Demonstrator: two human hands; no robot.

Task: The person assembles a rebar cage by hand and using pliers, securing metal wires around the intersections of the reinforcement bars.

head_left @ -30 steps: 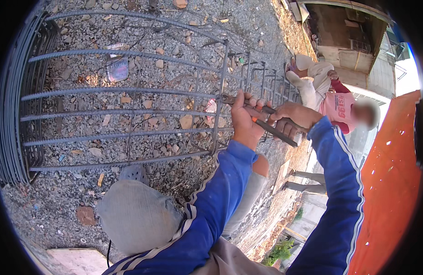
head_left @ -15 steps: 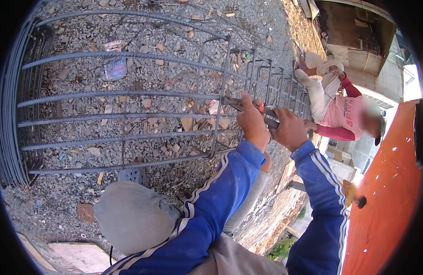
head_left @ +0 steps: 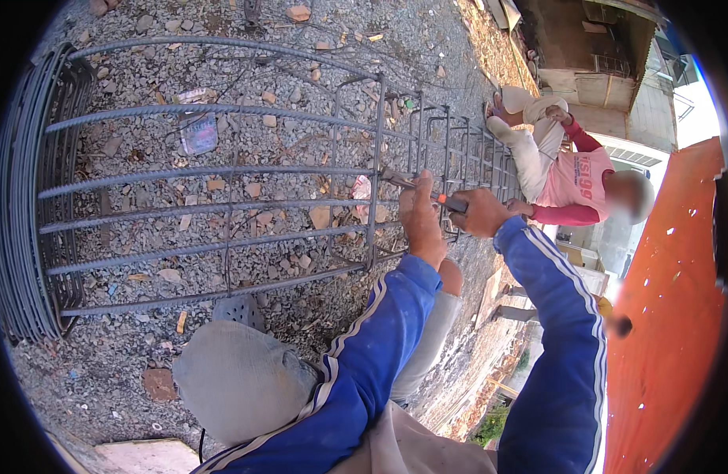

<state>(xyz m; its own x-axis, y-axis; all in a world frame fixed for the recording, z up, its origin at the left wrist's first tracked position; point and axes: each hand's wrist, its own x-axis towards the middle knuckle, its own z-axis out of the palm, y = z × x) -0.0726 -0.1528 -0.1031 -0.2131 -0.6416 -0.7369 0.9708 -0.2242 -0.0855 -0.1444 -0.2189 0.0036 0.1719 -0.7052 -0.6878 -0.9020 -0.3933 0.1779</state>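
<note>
A pair of pincers (head_left: 456,204) with dark grips and an orange band lies across both hands. My right hand (head_left: 480,212) is wrapped round the handle end. Nearer the jaws, my left hand (head_left: 421,217) is closed about the tool, its fingers hiding the middle. The metal jaws (head_left: 395,178) reach a joint where a bent stirrup (head_left: 373,209) crosses the long ribbed bars (head_left: 301,169) of a rebar cage. Any tie wire at that joint is too small to make out.
Stacked stirrups (head_left: 20,197) bunch at the cage's left end. A co-worker in a pink shirt (head_left: 573,183) sits beside its far end. Gravel (head_left: 155,276) with rubble and a crushed plastic container (head_left: 198,134) lies beneath. An orange tarp (head_left: 664,308) hangs at right.
My right hand has shifted a little left, and the pincers' handles show less between my hands. The view has tilted slightly. My left hand stays at the same joint.
</note>
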